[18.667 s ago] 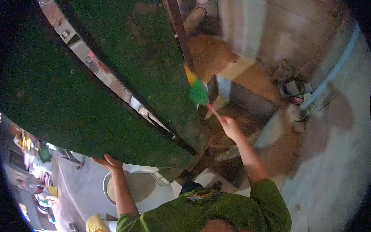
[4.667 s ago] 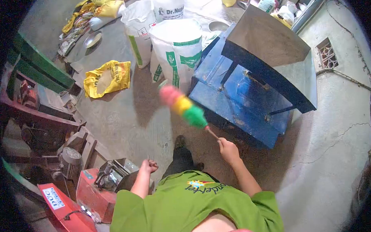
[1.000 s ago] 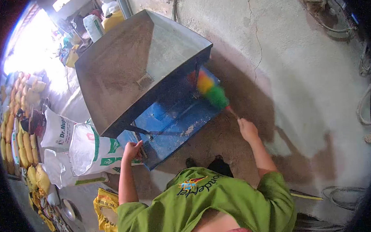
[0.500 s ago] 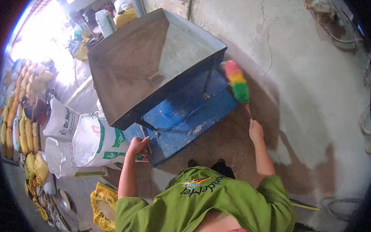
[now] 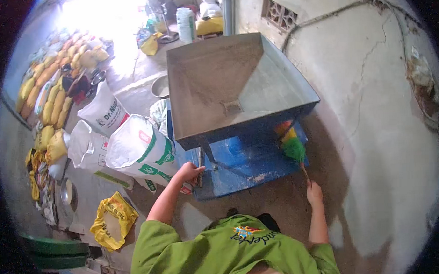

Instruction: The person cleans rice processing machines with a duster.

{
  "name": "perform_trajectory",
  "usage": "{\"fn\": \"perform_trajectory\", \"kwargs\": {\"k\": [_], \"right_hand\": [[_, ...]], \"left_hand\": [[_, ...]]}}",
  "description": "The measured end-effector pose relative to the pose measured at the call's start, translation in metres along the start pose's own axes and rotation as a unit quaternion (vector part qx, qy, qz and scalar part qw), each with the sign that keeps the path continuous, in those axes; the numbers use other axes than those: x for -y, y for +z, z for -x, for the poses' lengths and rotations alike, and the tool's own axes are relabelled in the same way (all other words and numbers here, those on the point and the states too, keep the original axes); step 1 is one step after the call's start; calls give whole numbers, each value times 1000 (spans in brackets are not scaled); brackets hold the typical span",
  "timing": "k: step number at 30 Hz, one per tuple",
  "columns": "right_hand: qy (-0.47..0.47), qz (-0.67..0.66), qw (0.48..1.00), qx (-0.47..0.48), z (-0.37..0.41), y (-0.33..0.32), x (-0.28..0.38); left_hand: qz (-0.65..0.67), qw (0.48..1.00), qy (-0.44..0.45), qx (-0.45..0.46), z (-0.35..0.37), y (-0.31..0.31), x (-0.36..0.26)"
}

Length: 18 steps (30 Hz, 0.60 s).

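A large square metal hopper (image 5: 217, 74) stands above a blue metal base (image 5: 240, 172). My right hand (image 5: 314, 191) is wrapped round the thin handle of a feather duster (image 5: 293, 146) in red, yellow and green. The duster's head is at the right side of the base, its far end partly hidden under the hopper's edge. My left hand (image 5: 191, 173) is closed at a thin metal bar (image 5: 199, 162) beside the base's left corner, below the hopper's near left corner.
White sacks (image 5: 137, 144) stand left of the base, with a yellow bag (image 5: 113, 220) on the floor nearer me. Many filled sacks (image 5: 49, 104) are stacked at the far left. A cracked wall (image 5: 363, 93) rises on the right; a green object (image 5: 56, 251) is at lower left.
The view has shifted, so the hopper appears farther right and lower. The duster has moved in from beside the wall toward the base, partly under the hopper's edge. My left hand stays at the bar.
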State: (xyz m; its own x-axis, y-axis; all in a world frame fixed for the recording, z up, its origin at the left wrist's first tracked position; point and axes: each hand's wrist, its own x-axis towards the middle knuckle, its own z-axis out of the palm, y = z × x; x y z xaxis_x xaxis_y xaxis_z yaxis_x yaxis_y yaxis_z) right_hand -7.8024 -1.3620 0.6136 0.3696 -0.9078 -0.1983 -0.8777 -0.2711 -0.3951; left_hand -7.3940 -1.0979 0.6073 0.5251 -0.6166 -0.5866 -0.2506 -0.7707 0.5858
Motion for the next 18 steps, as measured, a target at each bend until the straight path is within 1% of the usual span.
{"fn": "perform_trajectory", "kwargs": {"k": [2, 3, 4, 5, 6, 7, 8, 9, 10, 11, 12, 13, 14, 15, 16, 17, 18], "right_hand": [[47, 4, 999, -2, -13, -6, -10], [37, 2, 999, -2, -21, -6, -12], [39, -23, 998, -36, -29, -7, -13], [35, -51, 996, -68, -45, -10, -11], [33, -58, 997, -47, -52, -8, -8], [26, -58, 997, -46, -57, -7, -8], [-8, -41, 999, 2, -60, -8, -6], [-43, -22, 998, 51, -65, -9, -8], [-106, 72, 991, 27, -81, 0, -17], [-115, 73, 990, 29, -93, -1, -19], [-86, 64, 994, 17, -105, -3, -22], [-58, 55, 997, 4, -117, -5, -23], [-68, 56, 996, 6, -133, -5, -25], [-75, 14, 997, -13, -148, -5, -27], [-80, -29, 996, -32, -162, -6, -31], [-86, -31, 995, -30, -170, -9, -30], [-131, -51, 990, -18, -176, -9, -30]], "left_hand": [[-14, 1000, 12, -18, -18, 6, 20], [-33, 999, 25, -27, -18, 8, 23], [-46, 998, -7, -36, -19, 11, 25], [-40, 998, -13, -49, -15, 9, 20], [-45, 998, -5, -50, -11, 9, 17], [-50, 997, 3, -50, -9, 10, 14], [-110, 990, 23, -86, -9, 12, 13], [-105, 990, 20, -92, -8, 12, 12], [-97, 991, 14, -90, -6, 13, 12], [-89, 992, 7, -87, 0, 14, 7], [-73, 994, -56, -64, 4, 14, -2], [-68, 993, -61, -70, 10, 16, -8], [-90, 990, -51, -96, 14, 19, -13], [-112, 986, -42, -120, 19, 23, -18], [-106, 984, -76, -125, 23, 27, -24], [-105, 983, -79, -130, 24, 34, -28], [-140, 968, -89, -188, 25, 42, -30]]}}
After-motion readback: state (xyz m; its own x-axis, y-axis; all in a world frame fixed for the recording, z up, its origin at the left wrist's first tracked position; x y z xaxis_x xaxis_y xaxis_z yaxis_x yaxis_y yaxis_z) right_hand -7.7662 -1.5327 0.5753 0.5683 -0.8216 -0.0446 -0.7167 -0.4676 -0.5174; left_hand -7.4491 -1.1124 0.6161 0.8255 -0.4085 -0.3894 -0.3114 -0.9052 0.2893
